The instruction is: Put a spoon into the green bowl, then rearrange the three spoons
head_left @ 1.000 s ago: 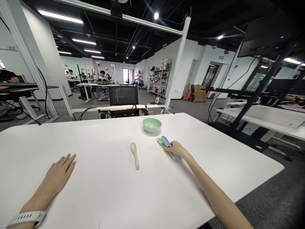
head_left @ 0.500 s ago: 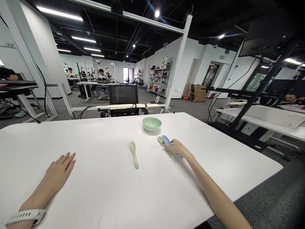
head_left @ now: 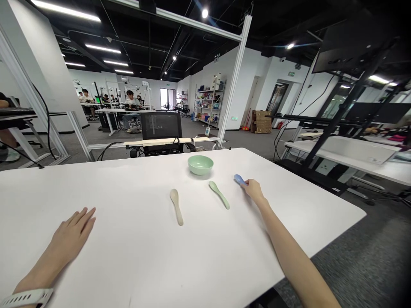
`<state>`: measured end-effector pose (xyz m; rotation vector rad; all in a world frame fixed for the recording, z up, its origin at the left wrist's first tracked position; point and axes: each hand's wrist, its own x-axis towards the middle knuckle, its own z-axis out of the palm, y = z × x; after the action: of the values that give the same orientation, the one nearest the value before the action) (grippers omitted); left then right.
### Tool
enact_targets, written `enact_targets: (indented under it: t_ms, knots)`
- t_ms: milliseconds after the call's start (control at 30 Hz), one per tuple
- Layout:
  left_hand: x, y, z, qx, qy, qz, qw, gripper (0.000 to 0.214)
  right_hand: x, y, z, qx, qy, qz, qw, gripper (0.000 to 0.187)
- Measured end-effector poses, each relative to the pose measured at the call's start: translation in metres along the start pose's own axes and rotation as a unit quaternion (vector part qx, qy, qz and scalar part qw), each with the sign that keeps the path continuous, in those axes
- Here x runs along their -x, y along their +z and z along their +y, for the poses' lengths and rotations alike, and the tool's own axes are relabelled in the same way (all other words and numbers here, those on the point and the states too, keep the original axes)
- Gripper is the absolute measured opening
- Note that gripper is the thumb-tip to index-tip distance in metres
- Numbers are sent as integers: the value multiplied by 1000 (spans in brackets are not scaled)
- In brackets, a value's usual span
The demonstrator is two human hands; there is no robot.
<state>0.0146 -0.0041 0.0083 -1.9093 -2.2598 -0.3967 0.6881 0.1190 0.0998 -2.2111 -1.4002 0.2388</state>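
Head view: A pale blue, plastic-looking spoon with an oval head (head_left: 239,179) is being held by the right hand (head_left: 254,190) above or on the white, smooth-topped table (head_left: 135,252), between the bowl and the right edge; contact with the surface cannot be confirmed. Its handle is being pinched between thumb and bent fingers and is largely being hidden. The left hand (head_left: 71,232) is being rested palm down on the left part, fingers extended and slightly spread, nothing being gripped.

Risk, as judged: the blue spoon could be dropped or twisted if the pinch is being applied off balance; the round, light green, plastic-looking bowl (head_left: 201,170) could be knocked towards the far edge by a leftward sweep. The slim, light green, plastic-looking spoon (head_left: 220,195) could likewise be nudged by the forearm.

Containers: by the bowl, near the far edge, only a bare inner wall is being shown; its bottom is partly being concealed. A beige, plastic-looking spoon (head_left: 177,207) is being supported near mid-table.
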Motion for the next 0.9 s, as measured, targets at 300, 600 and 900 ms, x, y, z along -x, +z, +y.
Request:
enact_targets:
  t_ms: [300,600,900]
  knots:
    - [0,-3,1,0,-12,-25,1000,83,-9,9,10,75,3,2,997,27]
    - [-2,3,-4,8,-11,-6,1000,76,-17,18,18,88,-18,13,996,28]
    - [-3,4,-4,3,-5,-13,1000,88,-18,23,22,93,-27,33,995,36]
